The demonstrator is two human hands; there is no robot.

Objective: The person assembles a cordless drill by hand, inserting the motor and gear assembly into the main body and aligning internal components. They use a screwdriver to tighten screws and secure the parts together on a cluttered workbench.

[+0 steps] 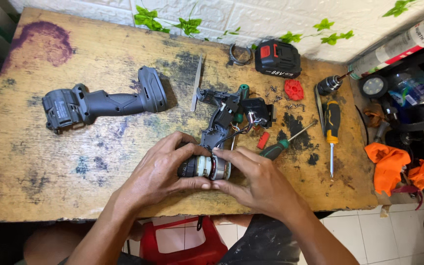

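Note:
Both hands hold a cylindrical drill motor and gearbox unit (203, 167) near the front edge of a worn wooden table (35, 172). My left hand (160, 169) wraps its dark gearbox end, and my right hand (253, 179) pinches the metal motor end. Wires run from the motor up to an opened black drill housing half (222, 115) with its switch and electronics, lying just behind the hands. A green-handled screwdriver (283, 143) lies beside my right hand.
A grey drill housing (101, 104) lies at the left. A black and red battery pack (277, 59), red round part (294, 89), loose screws, a chuck (329, 85) and a yellow-black screwdriver (332, 130) sit at the back right. Orange cloth (391, 164) hangs off the right edge.

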